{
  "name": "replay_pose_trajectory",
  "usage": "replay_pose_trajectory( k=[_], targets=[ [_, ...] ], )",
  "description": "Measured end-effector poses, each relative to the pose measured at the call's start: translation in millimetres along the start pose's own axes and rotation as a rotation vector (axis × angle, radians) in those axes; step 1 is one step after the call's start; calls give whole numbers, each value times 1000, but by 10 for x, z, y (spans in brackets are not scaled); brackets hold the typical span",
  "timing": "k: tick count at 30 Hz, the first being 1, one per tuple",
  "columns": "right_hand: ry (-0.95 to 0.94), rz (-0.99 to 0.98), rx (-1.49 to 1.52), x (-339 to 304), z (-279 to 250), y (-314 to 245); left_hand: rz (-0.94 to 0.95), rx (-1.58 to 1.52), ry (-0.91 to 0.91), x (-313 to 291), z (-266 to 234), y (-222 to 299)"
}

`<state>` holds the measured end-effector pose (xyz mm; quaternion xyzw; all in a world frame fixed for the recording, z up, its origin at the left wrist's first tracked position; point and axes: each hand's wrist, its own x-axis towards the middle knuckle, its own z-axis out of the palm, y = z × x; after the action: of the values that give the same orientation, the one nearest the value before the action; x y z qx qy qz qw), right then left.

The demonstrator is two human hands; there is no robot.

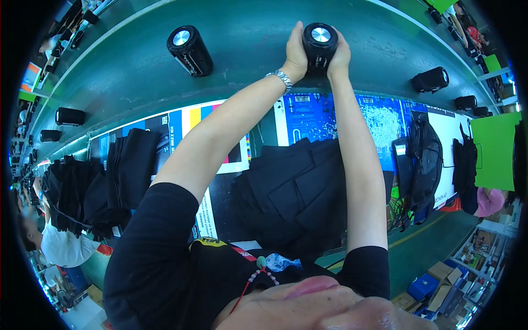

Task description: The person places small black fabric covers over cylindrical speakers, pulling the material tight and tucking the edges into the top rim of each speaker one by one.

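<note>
Both my arms reach forward over the green belt (247, 33). Between my palms a black cylindrical speaker (319, 52) with a shiny silver disc on its end is gripped from both sides. My left hand (296, 54), with a metal watch band at the wrist, wraps its left side. Along its right side curves my right hand (340, 54). A second black speaker (191, 52) of the same kind stands, tilted in the view, to the left on the belt. Nearer me, below my forearms, a fanned pile of black cloth pieces (297, 187) covers the worktop.
Farther right on the belt lie another speaker (430, 80) and a smaller one (466, 103); two more lie left, including one speaker (70, 116). Black cloth bundles (135, 159) sit at left. A mesh bag (428, 159) and a green panel (495, 154) are at right. Other people work along both sides.
</note>
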<state>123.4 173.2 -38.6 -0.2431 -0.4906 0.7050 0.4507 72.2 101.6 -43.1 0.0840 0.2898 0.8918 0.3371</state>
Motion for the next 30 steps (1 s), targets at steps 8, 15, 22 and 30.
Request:
replay_pose_trajectory(
  k=[8,15,22,30],
  targets=[
    [169,120,107,12,-111,86,48,990,-3,-104,-118,136],
    [313,-96,-237,-297,-1086,-530,230,1184,-266,-1197,-537,1198],
    [263,-304,-270,-1565,17,-947,673,1941,73,-2736,-1455,2847],
    [-510,37,-389,-2769,1204,-132,649,1483,376,-3010,-2028,2898]
  ],
)
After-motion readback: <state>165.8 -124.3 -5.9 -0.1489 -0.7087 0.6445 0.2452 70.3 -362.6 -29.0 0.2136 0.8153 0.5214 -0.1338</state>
